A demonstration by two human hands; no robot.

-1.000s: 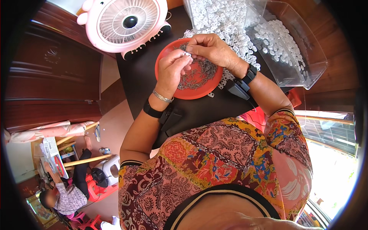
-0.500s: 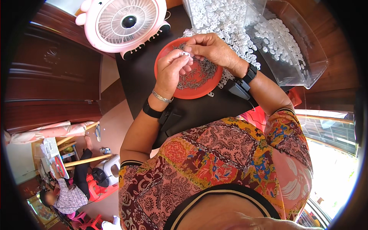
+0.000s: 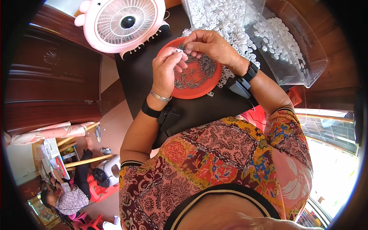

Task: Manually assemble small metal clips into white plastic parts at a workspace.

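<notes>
Over a round orange-red tray (image 3: pixel 190 93), both my hands are raised close together. Between the thumb and forefinger of my left hand (image 3: pixel 165 71) is a small white plastic piece (image 3: pixel 178 51). My right hand (image 3: pixel 214 48) is a little to the right, its thumb and forefinger pinched; whatever is between those fingertips is too small to make out. Many small grey screw-like pins (image 3: pixel 207 68) lie in the tray below. Behind my right hand, a heap of flat white plastic pieces with holes (image 3: pixel 220 21) spreads over the black table (image 3: pixel 207 112).
A pink fan (image 3: pixel 126 22) stands at the far left of the table. At the right, a clear plastic bin (image 3: pixel 316 63) holds more white pieces. Low at the left, another person (image 3: pixel 72 197) sits near a red stool (image 3: pixel 100 191).
My left hand has shifted slightly left and up with the white piece, widening the gap between my hands. My right hand has moved slightly up and stays pinched.
</notes>
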